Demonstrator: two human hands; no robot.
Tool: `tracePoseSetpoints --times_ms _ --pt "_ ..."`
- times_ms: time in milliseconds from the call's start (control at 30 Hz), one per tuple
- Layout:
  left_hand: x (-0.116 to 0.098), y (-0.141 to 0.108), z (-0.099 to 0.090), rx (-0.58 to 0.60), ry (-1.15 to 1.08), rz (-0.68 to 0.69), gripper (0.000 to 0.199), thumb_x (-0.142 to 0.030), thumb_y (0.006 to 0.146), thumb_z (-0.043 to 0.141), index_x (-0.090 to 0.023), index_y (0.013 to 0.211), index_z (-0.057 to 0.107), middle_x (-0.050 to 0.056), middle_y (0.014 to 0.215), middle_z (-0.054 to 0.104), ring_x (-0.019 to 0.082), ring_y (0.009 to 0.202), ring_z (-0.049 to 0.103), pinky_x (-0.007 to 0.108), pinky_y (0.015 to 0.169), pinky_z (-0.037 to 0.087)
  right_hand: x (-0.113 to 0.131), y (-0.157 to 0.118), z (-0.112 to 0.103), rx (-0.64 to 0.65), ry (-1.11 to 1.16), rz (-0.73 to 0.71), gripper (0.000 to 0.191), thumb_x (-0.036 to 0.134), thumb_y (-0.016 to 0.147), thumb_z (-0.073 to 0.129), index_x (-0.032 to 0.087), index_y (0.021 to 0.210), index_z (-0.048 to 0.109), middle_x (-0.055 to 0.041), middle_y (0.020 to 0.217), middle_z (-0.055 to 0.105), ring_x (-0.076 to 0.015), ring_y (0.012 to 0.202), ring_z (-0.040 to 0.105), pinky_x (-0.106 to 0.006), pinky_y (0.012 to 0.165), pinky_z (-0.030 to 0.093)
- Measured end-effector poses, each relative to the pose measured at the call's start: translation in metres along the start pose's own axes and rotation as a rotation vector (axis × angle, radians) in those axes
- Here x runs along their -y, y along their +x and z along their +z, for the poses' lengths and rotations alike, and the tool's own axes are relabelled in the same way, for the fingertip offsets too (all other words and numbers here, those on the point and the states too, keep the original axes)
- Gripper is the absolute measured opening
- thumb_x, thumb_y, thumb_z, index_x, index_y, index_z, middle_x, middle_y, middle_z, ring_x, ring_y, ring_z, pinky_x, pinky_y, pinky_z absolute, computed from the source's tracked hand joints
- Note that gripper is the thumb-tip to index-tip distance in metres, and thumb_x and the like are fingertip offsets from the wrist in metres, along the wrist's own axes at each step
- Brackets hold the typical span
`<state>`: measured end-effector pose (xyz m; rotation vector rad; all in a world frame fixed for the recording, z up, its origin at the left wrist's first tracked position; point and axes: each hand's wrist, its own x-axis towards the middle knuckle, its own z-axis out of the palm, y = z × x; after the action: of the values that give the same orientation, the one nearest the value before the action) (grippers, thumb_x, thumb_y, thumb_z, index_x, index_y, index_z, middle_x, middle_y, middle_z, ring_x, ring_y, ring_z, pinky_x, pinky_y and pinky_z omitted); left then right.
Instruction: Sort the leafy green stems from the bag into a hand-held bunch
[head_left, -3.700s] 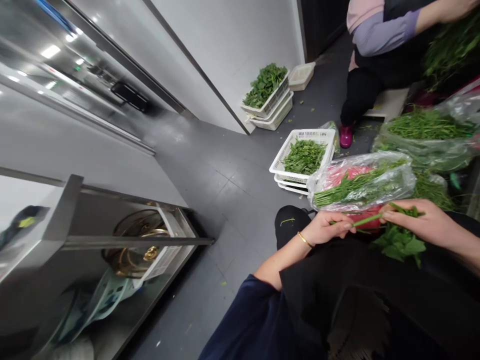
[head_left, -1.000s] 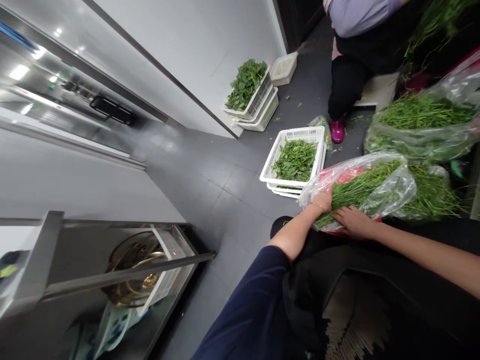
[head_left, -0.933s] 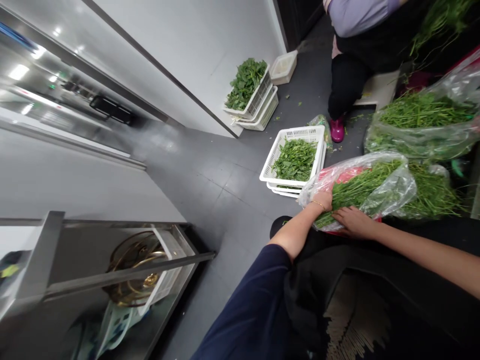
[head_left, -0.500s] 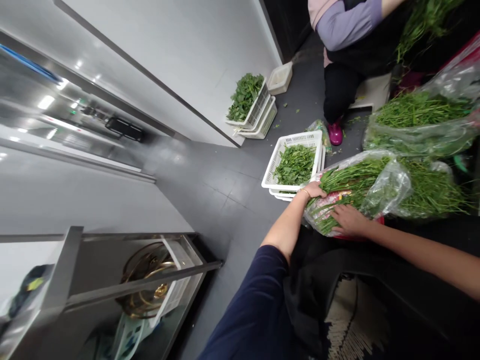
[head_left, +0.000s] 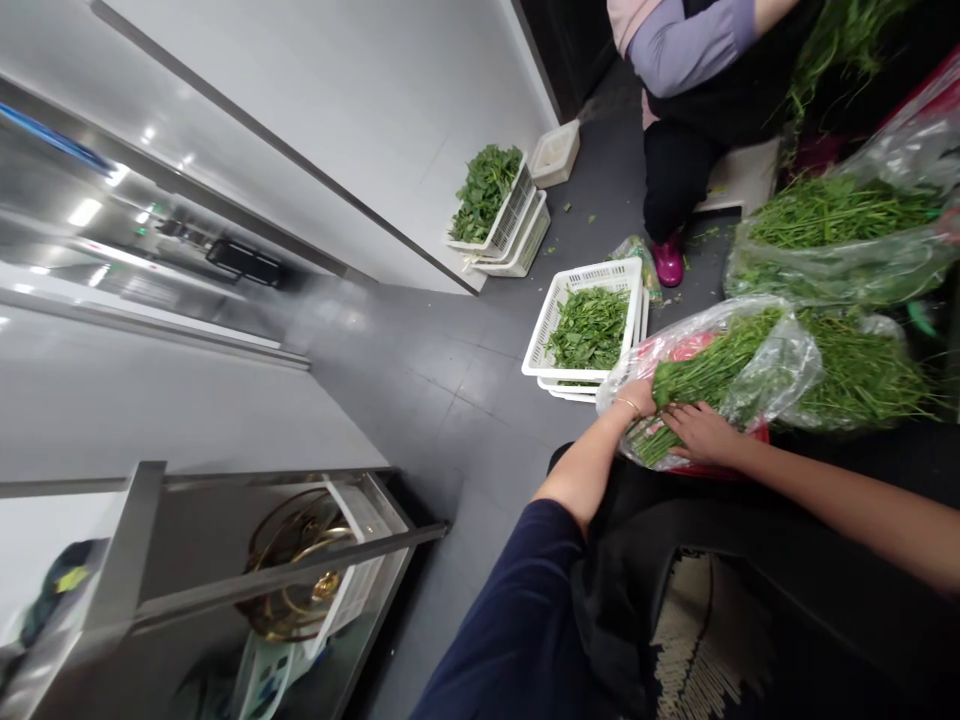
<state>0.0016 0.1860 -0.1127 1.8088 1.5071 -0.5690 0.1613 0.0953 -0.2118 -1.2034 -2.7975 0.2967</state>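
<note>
My left hand, with a thin bracelet at the wrist, is closed round a bunch of long-stemmed leafy greens. The bunch lies over an open clear plastic bag, with something pink and red showing beneath it. Just to the right, my right hand lies across the lower stems, its fingers spread and its palm down. More greens spill from the bag's far right side. Close by my left hand stands a white slatted basket holding cut green leaves.
Two stacked baskets with leafy greens stand by the wall, beside a small white tub. Another person sits opposite, holding greens. A second bag of greens lies at right. A metal rack stands lower left.
My left hand has shifted slightly right, and the stems under it are now gathered into a tighter bunch. More of the pink thing beneath shows. My right hand has barely moved.
</note>
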Motion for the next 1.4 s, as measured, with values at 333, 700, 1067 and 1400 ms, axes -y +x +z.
tracePoseSetpoints --times_ms 333,700,1067,1400 --pt "0.012 -0.015 -0.020 0.027 -0.413 0.053 0.035 -0.018 0.068 0.075 -0.011 0.101 0.067 0.004 0.075 0.070 0.016 0.066 0.065 0.026 0.064 0.056 0.006 0.019 -0.001 -0.035 -0.030 0.043 0.050 0.052 0.092 0.055 0.015 0.125 0.057 -0.0106 0.123 0.058 -0.0220 0.113 0.056 -0.047 0.098 0.046" --pt "0.006 -0.073 -0.077 0.217 -0.676 0.203 0.027 -0.021 0.065 0.077 -0.011 0.088 0.068 0.002 0.063 0.064 0.013 0.056 0.060 0.030 0.061 0.055 -0.007 0.015 0.026 -0.167 0.011 -0.028 0.072 0.058 0.084 0.057 0.015 0.141 0.051 -0.0181 0.146 0.048 -0.0332 0.138 0.041 -0.055 0.114 0.027" --pt "0.021 -0.282 -0.252 -0.126 -0.207 0.011 0.007 -0.009 0.071 0.055 -0.013 0.072 0.061 -0.008 0.057 0.062 0.002 0.050 0.052 0.016 0.060 0.042 -0.021 0.026 0.054 -0.122 0.174 -0.024 0.072 0.059 0.084 0.054 0.021 0.145 0.049 -0.0165 0.151 0.043 -0.0319 0.142 0.037 -0.054 0.116 0.025" --pt "0.027 -0.468 -0.322 -0.756 -0.255 0.409 0.018 -0.024 0.069 0.071 -0.014 0.064 0.057 -0.003 0.054 0.056 0.007 0.050 0.047 0.019 0.048 0.039 -0.029 0.033 0.039 -0.012 0.286 0.019 0.069 0.055 0.078 0.056 0.023 0.139 0.057 -0.0150 0.149 0.046 -0.0347 0.141 0.039 -0.058 0.116 0.026"
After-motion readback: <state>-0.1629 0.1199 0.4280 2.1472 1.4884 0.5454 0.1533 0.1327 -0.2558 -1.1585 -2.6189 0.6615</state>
